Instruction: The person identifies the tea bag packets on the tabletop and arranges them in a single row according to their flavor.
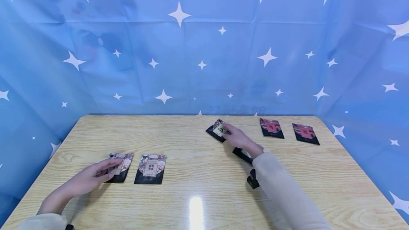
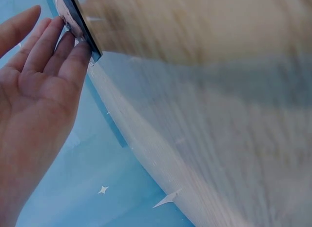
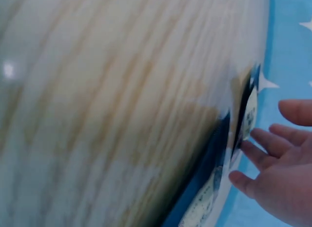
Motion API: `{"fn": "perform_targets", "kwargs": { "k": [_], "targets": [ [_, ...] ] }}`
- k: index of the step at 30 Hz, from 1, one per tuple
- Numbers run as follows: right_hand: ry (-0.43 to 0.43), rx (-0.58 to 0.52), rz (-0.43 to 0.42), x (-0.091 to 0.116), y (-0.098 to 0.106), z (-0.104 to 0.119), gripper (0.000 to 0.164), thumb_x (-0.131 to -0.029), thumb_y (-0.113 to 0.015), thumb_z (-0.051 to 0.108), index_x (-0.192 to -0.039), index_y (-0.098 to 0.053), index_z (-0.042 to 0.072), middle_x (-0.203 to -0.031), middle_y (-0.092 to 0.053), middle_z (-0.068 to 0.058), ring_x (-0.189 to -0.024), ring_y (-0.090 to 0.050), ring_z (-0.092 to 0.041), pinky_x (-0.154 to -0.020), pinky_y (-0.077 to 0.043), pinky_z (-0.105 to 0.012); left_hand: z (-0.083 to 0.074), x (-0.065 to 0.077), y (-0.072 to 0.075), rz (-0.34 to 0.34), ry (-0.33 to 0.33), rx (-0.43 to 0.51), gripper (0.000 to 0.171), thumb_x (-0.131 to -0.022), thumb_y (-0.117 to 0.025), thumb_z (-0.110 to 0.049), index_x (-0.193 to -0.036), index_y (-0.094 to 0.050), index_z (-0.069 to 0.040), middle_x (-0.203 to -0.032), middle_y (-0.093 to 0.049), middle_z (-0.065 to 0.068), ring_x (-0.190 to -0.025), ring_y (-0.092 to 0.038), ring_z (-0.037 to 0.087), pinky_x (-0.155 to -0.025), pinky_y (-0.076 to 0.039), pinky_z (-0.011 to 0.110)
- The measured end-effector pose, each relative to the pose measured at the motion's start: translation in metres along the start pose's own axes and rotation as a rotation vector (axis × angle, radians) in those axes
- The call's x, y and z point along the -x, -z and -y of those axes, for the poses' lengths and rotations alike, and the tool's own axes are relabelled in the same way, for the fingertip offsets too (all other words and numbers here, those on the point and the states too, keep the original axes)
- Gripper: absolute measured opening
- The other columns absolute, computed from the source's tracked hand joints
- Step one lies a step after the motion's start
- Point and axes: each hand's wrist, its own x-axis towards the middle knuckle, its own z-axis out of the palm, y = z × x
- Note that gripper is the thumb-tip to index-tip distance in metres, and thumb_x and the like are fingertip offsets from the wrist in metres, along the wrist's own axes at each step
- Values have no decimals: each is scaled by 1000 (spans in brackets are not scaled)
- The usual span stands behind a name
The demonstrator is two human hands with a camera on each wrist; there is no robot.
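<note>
My left hand (image 1: 86, 181) reaches over the leftmost packet (image 1: 123, 176), a flat black sachet with a pink floral top and pale label. In the left wrist view, the fingertips of the left hand (image 2: 44, 85) touch that packet (image 2: 80, 22), with the thumb apart. A similar floral packet (image 1: 151, 169) lies just to its right. Toward the table's back, my right hand (image 1: 239, 138) rests its fingers on a tilted black packet (image 1: 218, 130) with a cream label. In the right wrist view, the fingers of the right hand (image 3: 282, 158) are loosely extended against this packet (image 3: 248, 114).
Under the right forearm lies another black packet (image 1: 243, 154), partly hidden by the sleeve. Two packets with red labels, one (image 1: 271, 127) beside the other (image 1: 305, 133), lie at the back right of the wooden table (image 1: 198, 166). Blue star-patterned cloth (image 1: 204, 45) hangs behind.
</note>
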Motion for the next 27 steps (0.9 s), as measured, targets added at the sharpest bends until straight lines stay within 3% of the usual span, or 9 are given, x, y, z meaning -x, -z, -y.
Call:
{"fn": "perform_targets", "kwargs": {
  "k": [6, 11, 27],
  "targets": [
    [-4, -1, 35, 1, -1, 0, 48, -98, -38, 8, -143, -23, -2, -145, -25, -22, -129, -27, -38, -102, -27, -51, 0, -1, 0, 7, 1, 7, 44, -94, -50, -10, -135, -40, 1, -136, -36, 28, -119, -37, 47, -85, -44, 46],
    [14, -1, 64, 5, 0, 2, 45, -98, -37, 7, -141, -28, -2, -142, -31, -22, -128, -30, -37, -101, -29, -50, 1, -1, 0, 15, -5, 18, 44, -94, -50, -10, -136, -39, 1, -135, -36, 28, -119, -38, 46, -84, -46, 32],
    [150, 73, 212, 28, -11, 16, 44, -98, -38, 6, -141, -31, 0, -140, -36, -18, -124, -38, -34, -99, -34, -47, 1, 0, 0, 11, -25, 23, 44, -94, -50, -10, -135, -39, 2, -135, -37, 28, -119, -38, 46, -82, -45, 22]
  ]
}}
